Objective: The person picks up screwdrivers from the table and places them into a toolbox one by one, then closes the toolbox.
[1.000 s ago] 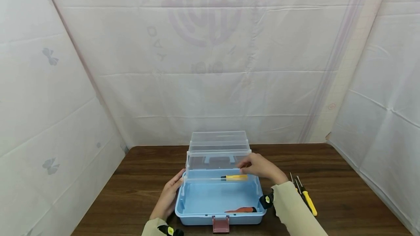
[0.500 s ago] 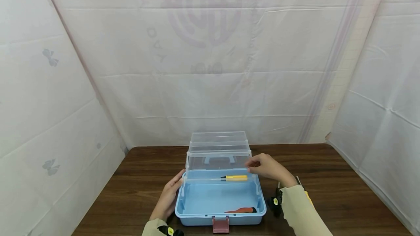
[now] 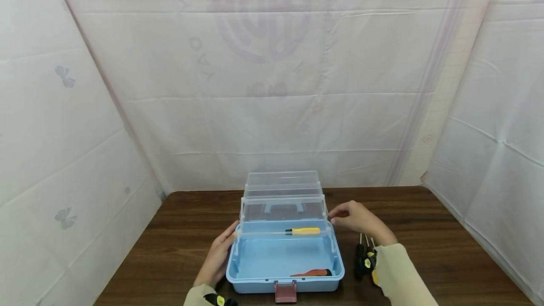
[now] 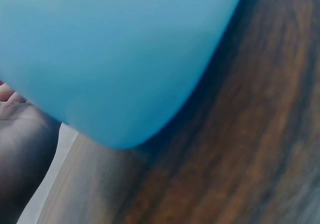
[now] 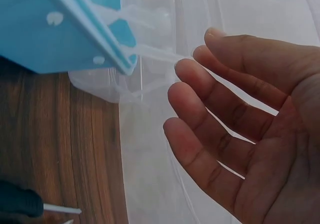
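A light-blue toolbox (image 3: 282,286) stands on the table with its clear lid (image 3: 282,179) raised and clear trays (image 3: 284,209) folded out at the back. My left hand (image 3: 215,255) rests along the box's left wall with fairly straight fingers. Beside the back right corner is my right hand (image 3: 356,218), its fingers loosely bent near the tray's end. In the right wrist view, nothing is held in that hand (image 5: 240,129). A yellow-handled screwdriver (image 3: 307,231) lies in the front clear tray. An orange-red handle with a black end (image 3: 315,273) lies inside the box near the front wall.
Several screwdrivers (image 3: 360,259) with black and yellow handles lie on the brown table (image 3: 178,235) right of the box, partly covered by the right sleeve. A pink latch (image 3: 285,293) hangs at the box's front. Pale sheets (image 3: 272,122) wall the table's back and sides.
My right hand has moved right, from over the clear tray to beside the box's back corner, leaving the yellow screwdriver in the tray. The left hand and toolbox stay put.
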A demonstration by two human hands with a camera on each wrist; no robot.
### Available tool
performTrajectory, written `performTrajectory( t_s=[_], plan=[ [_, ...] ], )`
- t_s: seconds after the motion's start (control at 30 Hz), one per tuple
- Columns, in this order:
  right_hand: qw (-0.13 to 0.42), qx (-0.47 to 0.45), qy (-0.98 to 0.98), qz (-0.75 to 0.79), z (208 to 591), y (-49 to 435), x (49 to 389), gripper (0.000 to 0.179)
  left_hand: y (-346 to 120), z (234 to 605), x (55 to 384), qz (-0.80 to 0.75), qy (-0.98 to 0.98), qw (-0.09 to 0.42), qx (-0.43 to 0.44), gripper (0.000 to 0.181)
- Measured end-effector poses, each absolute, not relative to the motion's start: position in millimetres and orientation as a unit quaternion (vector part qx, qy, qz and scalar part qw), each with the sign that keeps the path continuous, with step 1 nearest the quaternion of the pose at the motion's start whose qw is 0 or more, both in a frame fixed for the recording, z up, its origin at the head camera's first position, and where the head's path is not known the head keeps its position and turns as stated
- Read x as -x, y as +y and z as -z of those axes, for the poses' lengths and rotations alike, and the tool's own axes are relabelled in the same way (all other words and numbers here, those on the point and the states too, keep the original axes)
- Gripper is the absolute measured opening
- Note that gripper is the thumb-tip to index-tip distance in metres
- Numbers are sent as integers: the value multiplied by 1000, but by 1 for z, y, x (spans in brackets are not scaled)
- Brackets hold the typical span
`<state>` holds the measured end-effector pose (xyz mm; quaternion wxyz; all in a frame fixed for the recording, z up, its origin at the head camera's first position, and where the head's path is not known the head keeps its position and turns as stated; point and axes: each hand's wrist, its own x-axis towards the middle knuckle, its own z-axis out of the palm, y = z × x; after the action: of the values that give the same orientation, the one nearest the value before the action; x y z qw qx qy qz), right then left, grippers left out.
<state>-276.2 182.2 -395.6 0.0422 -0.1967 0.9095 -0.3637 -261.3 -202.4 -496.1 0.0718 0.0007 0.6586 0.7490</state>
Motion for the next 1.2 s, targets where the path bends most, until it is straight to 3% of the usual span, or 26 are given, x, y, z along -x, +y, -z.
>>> performTrajectory(
  t_s=[1.2],
  plan=[
    [54,128,914,380,412,228,265,28,-201,497,260,-750,658,74,-12,56]
  ],
)
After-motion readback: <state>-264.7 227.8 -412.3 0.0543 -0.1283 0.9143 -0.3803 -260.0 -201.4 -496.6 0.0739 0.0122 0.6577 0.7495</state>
